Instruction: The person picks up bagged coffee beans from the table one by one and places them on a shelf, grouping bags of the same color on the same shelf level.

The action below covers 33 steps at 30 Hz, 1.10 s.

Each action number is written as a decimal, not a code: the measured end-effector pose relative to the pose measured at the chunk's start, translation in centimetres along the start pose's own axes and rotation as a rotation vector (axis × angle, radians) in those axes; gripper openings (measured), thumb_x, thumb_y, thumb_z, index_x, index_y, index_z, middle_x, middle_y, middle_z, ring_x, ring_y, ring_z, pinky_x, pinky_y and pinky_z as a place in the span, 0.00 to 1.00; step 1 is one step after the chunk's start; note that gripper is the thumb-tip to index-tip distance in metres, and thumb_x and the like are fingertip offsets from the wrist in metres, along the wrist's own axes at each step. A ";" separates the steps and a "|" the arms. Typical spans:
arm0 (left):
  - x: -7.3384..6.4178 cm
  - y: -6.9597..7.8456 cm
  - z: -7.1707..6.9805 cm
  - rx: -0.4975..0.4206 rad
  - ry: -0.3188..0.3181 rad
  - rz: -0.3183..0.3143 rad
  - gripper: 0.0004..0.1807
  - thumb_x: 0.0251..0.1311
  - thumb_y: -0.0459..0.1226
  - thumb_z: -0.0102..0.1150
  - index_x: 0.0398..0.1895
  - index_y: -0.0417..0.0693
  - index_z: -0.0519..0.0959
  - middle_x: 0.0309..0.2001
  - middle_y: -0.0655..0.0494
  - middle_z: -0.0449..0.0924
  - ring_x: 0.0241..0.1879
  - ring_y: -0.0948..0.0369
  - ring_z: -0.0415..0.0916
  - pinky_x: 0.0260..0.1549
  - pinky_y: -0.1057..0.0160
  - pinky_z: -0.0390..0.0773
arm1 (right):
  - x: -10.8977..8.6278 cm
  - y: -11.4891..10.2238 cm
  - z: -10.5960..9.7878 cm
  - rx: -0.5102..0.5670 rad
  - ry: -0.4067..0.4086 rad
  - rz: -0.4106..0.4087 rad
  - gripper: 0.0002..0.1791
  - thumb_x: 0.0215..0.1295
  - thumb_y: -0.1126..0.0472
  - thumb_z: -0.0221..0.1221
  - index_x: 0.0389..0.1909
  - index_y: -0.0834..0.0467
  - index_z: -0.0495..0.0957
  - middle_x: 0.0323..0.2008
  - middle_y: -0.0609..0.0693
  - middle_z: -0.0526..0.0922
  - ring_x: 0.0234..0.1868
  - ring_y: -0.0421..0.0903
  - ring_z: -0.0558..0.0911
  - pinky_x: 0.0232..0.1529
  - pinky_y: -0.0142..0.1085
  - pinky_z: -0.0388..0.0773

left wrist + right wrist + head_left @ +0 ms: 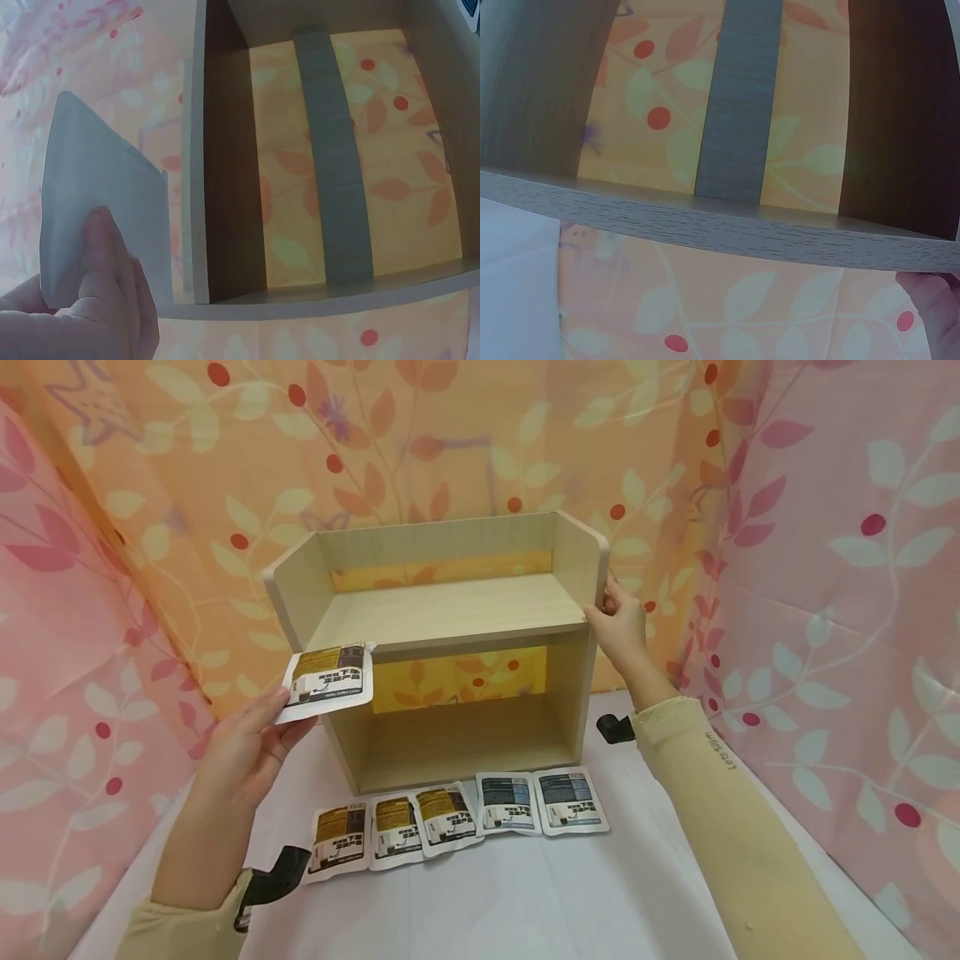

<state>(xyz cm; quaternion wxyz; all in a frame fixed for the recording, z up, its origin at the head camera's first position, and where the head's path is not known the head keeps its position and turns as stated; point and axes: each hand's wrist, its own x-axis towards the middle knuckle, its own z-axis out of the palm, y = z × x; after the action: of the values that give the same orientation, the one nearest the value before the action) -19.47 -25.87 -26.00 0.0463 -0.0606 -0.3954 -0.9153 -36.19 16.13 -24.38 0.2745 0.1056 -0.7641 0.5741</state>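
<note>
My left hand (243, 747) pinches a flat white coffee sachet (330, 677) with a brown and gold label. The sachet is held up in front of the left side of a light wooden two-tier shelf (480, 639). In the left wrist view only the plain white back of the sachet (105, 187) shows, with fingers lying along it. At the shelf's right side, my right hand (621, 622) grips the side panel near the upper board, thumb at the front edge. The right wrist view catches just part of that hand (934, 307) against the panel.
A row of sachets lies before the shelf on the white cloth (510, 893): three with gold labels (337, 839), then two with blue-grey labels (570, 799). Floral curtains (847, 610) enclose the back and sides. Black straps (277, 881) sit at both wrists.
</note>
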 end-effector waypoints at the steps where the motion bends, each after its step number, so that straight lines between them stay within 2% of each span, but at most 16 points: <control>1: 0.1 0.0 0.1 -0.005 0.009 -0.004 0.09 0.66 0.27 0.53 0.42 0.40 0.83 0.43 0.50 0.84 0.38 0.53 0.84 0.38 0.58 0.83 | 0.0 0.0 0.0 0.002 0.002 0.001 0.34 0.62 0.72 0.55 0.71 0.57 0.62 0.52 0.66 0.79 0.50 0.51 0.80 0.48 0.32 0.78; 11: 1.0 0.4 0.9 -0.062 0.070 -0.040 0.06 0.64 0.25 0.55 0.42 0.38 0.78 0.40 0.46 0.83 0.37 0.51 0.84 0.38 0.57 0.83 | -0.1 -0.2 -0.1 0.023 -0.013 0.002 0.34 0.63 0.72 0.55 0.71 0.58 0.61 0.55 0.66 0.77 0.54 0.54 0.79 0.55 0.41 0.76; 21: 1.8 0.9 1.7 -0.069 0.113 -0.039 0.09 0.63 0.26 0.57 0.46 0.40 0.76 0.42 0.47 0.80 0.37 0.52 0.83 0.40 0.56 0.83 | -0.2 -0.4 0.0 0.028 -0.012 -0.010 0.35 0.63 0.72 0.55 0.71 0.56 0.62 0.53 0.66 0.79 0.51 0.52 0.80 0.49 0.32 0.78; 33: 2.5 1.0 2.4 -0.120 0.095 -0.034 0.08 0.63 0.25 0.56 0.44 0.36 0.76 0.40 0.44 0.82 0.37 0.51 0.84 0.39 0.55 0.83 | -0.2 -0.3 -0.1 0.022 -0.016 -0.005 0.34 0.63 0.72 0.55 0.71 0.57 0.61 0.53 0.66 0.78 0.51 0.51 0.80 0.52 0.36 0.78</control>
<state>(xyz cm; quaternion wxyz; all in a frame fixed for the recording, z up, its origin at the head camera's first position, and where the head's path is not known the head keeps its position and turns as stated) -21.63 -24.88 -23.30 0.0459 -0.0130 -0.3382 -0.9399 -35.79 16.06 -24.21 0.2686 0.1151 -0.7596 0.5810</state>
